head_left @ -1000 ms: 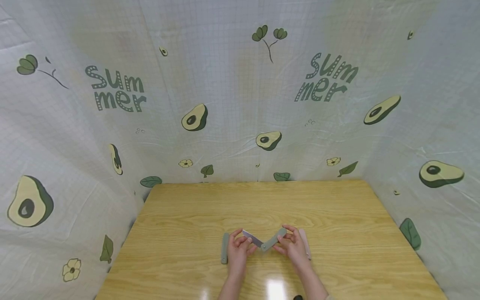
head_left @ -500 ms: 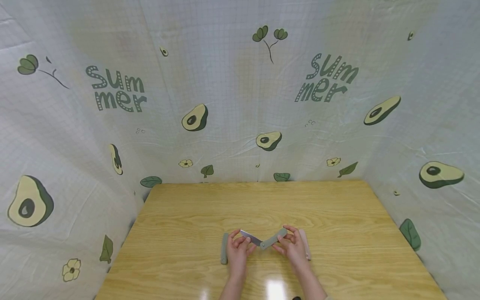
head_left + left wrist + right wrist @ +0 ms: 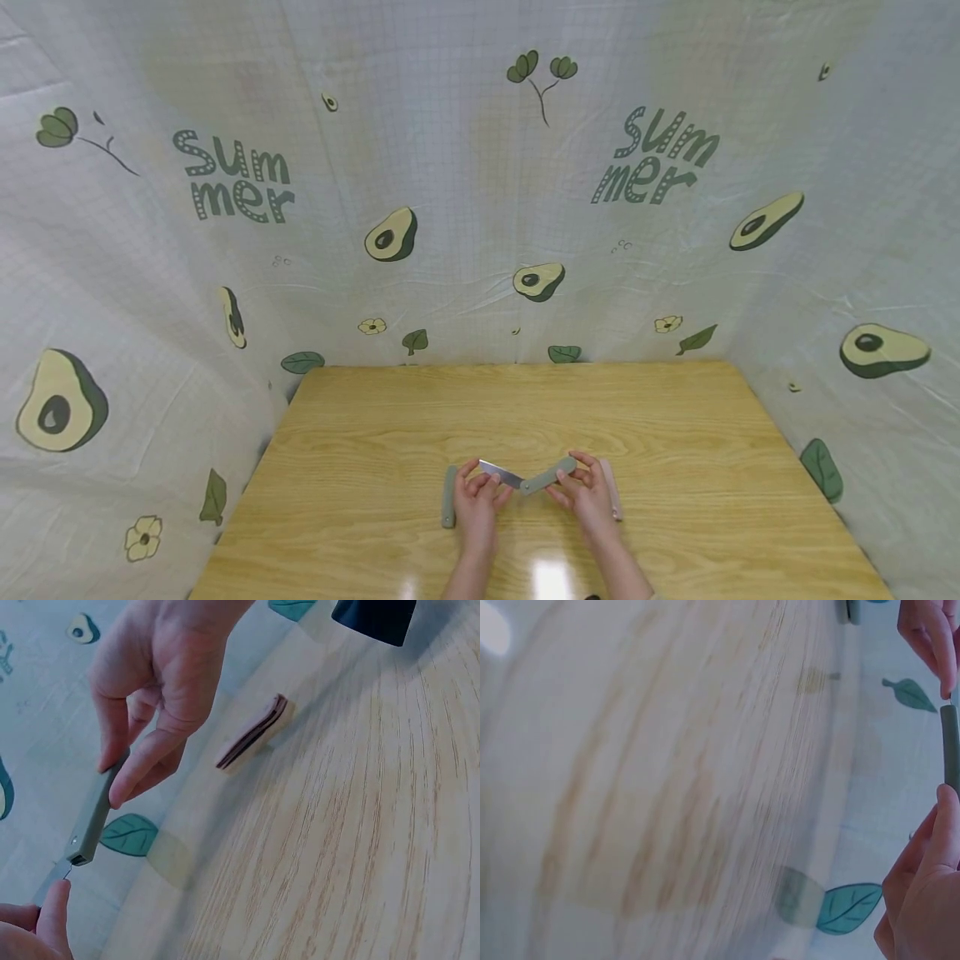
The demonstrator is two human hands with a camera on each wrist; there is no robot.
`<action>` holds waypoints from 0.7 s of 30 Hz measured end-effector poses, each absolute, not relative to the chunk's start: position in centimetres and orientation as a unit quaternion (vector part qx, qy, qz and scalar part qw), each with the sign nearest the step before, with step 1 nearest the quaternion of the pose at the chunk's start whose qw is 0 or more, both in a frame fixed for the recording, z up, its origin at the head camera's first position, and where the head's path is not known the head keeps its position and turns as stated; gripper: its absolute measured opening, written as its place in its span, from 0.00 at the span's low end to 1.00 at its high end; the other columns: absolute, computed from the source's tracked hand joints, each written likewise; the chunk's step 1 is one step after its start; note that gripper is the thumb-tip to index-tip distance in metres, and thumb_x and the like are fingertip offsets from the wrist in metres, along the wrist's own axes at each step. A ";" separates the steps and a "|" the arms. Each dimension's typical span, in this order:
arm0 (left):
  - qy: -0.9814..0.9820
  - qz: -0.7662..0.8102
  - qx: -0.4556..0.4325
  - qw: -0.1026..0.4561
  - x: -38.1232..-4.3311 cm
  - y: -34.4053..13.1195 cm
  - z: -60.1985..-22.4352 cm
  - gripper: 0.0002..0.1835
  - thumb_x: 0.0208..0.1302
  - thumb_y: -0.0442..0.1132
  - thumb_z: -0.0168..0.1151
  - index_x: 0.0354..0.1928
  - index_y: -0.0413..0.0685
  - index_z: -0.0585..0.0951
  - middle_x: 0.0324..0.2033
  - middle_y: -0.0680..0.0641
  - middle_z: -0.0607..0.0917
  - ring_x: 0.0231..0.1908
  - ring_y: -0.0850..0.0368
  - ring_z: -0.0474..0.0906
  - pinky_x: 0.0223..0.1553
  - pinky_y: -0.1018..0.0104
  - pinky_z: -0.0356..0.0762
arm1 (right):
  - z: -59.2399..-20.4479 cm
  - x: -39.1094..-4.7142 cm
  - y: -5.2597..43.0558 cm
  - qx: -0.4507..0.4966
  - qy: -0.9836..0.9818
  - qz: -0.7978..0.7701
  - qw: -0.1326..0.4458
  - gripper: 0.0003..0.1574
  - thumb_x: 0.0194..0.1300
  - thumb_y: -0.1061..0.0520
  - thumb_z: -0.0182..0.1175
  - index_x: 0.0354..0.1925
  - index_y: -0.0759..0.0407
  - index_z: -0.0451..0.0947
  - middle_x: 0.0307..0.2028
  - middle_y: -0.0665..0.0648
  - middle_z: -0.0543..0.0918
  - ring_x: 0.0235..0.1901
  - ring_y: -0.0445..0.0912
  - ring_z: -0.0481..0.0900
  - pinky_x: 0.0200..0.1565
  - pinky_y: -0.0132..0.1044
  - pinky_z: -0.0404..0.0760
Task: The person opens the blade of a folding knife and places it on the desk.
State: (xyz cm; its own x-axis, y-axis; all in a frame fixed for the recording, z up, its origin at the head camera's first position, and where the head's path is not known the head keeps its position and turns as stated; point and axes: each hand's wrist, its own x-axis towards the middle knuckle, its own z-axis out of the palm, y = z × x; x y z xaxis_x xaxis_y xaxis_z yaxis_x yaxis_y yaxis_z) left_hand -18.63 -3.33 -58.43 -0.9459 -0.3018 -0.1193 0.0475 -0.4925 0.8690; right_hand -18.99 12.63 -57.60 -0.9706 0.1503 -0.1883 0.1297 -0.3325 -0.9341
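Observation:
A folding knife (image 3: pixel 551 475) with a grey-green handle is held partly unfolded above the table, blade and handle forming a wide V with the pivot nearest me. My left hand (image 3: pixel 476 502) pinches the metal blade (image 3: pixel 501 474) between thumb and fingers. The handle's far end is in the thumb and fingers of my right hand (image 3: pixel 588 497). Seen from the left wrist, the handle (image 3: pixel 94 814) shows its slot toward the blade, which is mostly hidden by the left fingers. The right wrist view catches the handle (image 3: pixel 951 746) edge-on between both hands.
A second grey-green folded knife (image 3: pixel 448 498) lies just left of my left hand. Beyond my right hand lies a pink folded knife (image 3: pixel 611 490). The wooden table (image 3: pixel 517 408) meets an avocado-printed cloth (image 3: pixel 465 292) at the back and sides.
The angle between blade and handle has widened a little, and the pivot has shifted slightly away from me. Both hands keep their hold.

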 end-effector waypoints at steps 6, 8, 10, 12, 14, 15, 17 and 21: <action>-0.480 -0.860 0.135 0.112 -18.6 -3.0 -58.3 0.26 0.63 0.21 0.54 0.62 0.28 0.59 0.34 0.46 0.72 0.36 0.56 0.80 0.42 0.58 0.86 | -57.6 -19.0 12.6 -0.126 -0.566 0.815 0.015 0.31 0.68 0.71 0.53 0.65 0.67 0.54 0.41 0.60 0.70 0.39 0.45 0.79 0.48 0.40 0.85; -0.476 -0.860 0.140 0.120 -18.6 -2.9 -58.3 0.26 0.63 0.20 0.54 0.61 0.28 0.59 0.34 0.46 0.73 0.35 0.57 0.80 0.42 0.59 0.86 | -57.7 -19.0 12.6 -0.124 -0.563 0.817 0.017 0.32 0.68 0.71 0.53 0.65 0.68 0.53 0.41 0.60 0.70 0.39 0.45 0.79 0.48 0.41 0.85; -0.471 -0.861 0.145 0.128 -18.6 -2.7 -58.2 0.25 0.63 0.20 0.53 0.61 0.28 0.59 0.34 0.46 0.73 0.35 0.57 0.80 0.42 0.59 0.86 | -57.7 -19.0 12.5 -0.121 -0.563 0.817 0.019 0.32 0.68 0.71 0.53 0.65 0.68 0.52 0.41 0.60 0.70 0.39 0.44 0.79 0.48 0.41 0.85; -0.467 -0.861 0.151 0.134 -18.5 -2.6 -58.2 0.25 0.63 0.20 0.53 0.61 0.28 0.59 0.34 0.46 0.73 0.35 0.57 0.80 0.42 0.59 0.86 | -57.7 -19.0 12.4 -0.118 -0.564 0.817 0.020 0.33 0.68 0.71 0.53 0.66 0.68 0.51 0.41 0.59 0.70 0.39 0.44 0.79 0.49 0.41 0.85; -0.462 -0.863 0.154 0.137 -18.5 -2.5 -58.2 0.25 0.63 0.19 0.52 0.61 0.28 0.59 0.34 0.46 0.72 0.35 0.57 0.79 0.43 0.58 0.86 | -57.7 -19.0 12.4 -0.114 -0.568 0.815 0.018 0.33 0.69 0.70 0.52 0.66 0.68 0.50 0.42 0.59 0.70 0.40 0.44 0.79 0.50 0.41 0.84; -0.460 -0.863 0.154 0.139 -18.5 -2.4 -58.2 0.25 0.63 0.19 0.52 0.62 0.28 0.59 0.34 0.46 0.72 0.35 0.57 0.79 0.43 0.58 0.86 | -57.6 -19.0 12.3 -0.115 -0.567 0.816 0.018 0.33 0.70 0.70 0.52 0.67 0.68 0.50 0.42 0.59 0.70 0.40 0.44 0.79 0.50 0.41 0.84; -0.454 -0.866 0.154 0.142 -18.5 -2.4 -58.2 0.26 0.63 0.19 0.52 0.62 0.28 0.59 0.34 0.45 0.72 0.35 0.56 0.80 0.44 0.57 0.86 | -57.5 -18.9 12.3 -0.119 -0.564 0.817 0.016 0.32 0.70 0.69 0.51 0.67 0.68 0.49 0.42 0.58 0.69 0.40 0.43 0.79 0.51 0.42 0.84; -0.447 -0.869 0.156 0.146 -18.6 -2.3 -58.3 0.25 0.64 0.19 0.52 0.61 0.28 0.58 0.35 0.43 0.72 0.36 0.55 0.80 0.44 0.56 0.85 | -57.4 -19.0 12.2 -0.128 -0.556 0.821 0.013 0.32 0.71 0.70 0.50 0.67 0.67 0.49 0.43 0.58 0.68 0.41 0.44 0.79 0.52 0.42 0.83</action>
